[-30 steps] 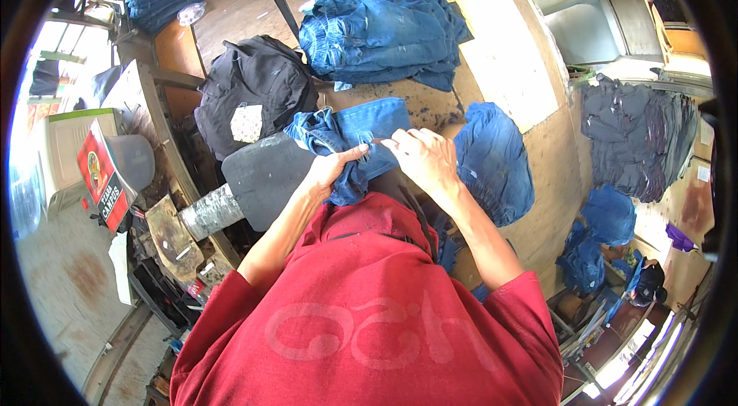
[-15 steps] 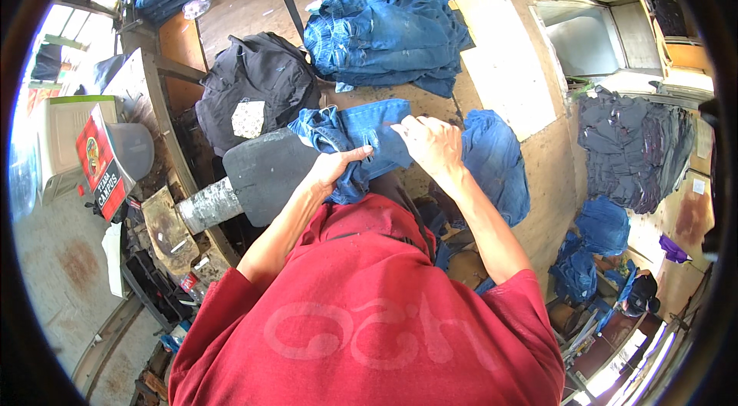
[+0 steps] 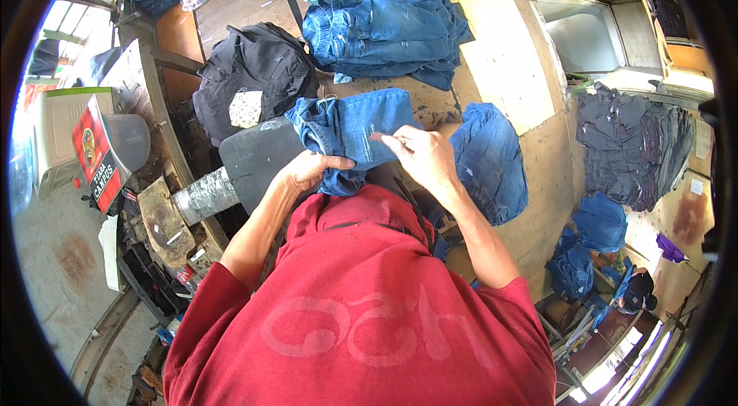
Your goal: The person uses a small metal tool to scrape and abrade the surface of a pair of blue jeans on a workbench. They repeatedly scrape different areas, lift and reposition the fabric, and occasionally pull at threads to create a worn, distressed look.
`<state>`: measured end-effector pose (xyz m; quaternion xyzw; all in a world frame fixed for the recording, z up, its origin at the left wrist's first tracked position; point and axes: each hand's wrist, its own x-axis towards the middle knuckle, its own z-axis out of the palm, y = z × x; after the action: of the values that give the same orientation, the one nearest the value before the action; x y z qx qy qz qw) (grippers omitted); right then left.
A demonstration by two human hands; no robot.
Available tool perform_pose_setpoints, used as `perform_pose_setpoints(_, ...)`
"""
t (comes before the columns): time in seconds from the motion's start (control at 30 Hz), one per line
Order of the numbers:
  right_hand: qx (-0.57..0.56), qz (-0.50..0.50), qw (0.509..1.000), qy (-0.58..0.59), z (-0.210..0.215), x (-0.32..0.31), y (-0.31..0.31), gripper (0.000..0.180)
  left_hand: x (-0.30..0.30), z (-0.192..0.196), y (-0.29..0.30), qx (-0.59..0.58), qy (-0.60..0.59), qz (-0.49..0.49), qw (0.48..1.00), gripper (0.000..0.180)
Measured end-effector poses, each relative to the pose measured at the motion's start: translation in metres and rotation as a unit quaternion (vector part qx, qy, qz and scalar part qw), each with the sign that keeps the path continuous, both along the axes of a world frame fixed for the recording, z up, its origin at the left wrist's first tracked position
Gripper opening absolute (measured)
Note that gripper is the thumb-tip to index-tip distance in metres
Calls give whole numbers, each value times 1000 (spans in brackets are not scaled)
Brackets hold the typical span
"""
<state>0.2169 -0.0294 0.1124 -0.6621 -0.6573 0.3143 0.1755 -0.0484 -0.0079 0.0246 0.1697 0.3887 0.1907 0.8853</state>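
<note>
A blue denim garment [image 3: 384,110], perhaps a trouser leg, is draped over the end of a dark flat board [image 3: 250,168]. Its bunched part lies to the left, and pale worn marks show on the smoother part. My left hand [image 3: 307,171] grips the near edge of the denim, thumb on top. Above the cloth, my right hand [image 3: 423,158] is closed in a pinch with the fingertips close to the pale marks. Whatever the pinch holds, if anything, is too small to make out.
Folded blue jeans [image 3: 388,25] are piled beyond the board, beside a heap of black cloth [image 3: 250,79]. More denim [image 3: 488,164] lies to my right. A stack of dark garments [image 3: 630,148] sits farther right. A red box [image 3: 98,152] stands at the left.
My right hand has shifted left and down, from the denim's right edge to the pale marks. My left hand has slid slightly left and down, and the denim lies flatter.
</note>
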Motion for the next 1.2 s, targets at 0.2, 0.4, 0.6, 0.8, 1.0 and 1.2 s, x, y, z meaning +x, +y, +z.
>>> perform_pose_setpoints(0.2, -6, 24, 990, -141, 6, -12, -10, 35, -5, -15, -1, 48, -24, -19, 998, 58)
perform_pose_setpoints(0.4, 33, 18, 985, -167, 4, -13, -6, 35, -5, -12, 2, 50, 1, -30, 998, 57)
perform_pose_setpoints(0.6, 9, 15, 991, -129, 4, -14, 2, 38, -4, -6, 2, 82, -11, -22, 996, 63)
perform_pose_setpoints(0.8, -38, 28, 986, -159, 3, -8, 13, 42, -5, -11, 1, 58, 4, -24, 998, 70)
perform_pose_setpoints(1.0, -55, -1, 997, -53, -2, -11, 23, 44, -4, -13, -1, 61, 10, -1, 998, 64)
perform_pose_setpoints(1.2, -84, 11, 996, -31, -22, -3, 17, 48, 3, -6, -6, 21, 1, 31, 999, 54)
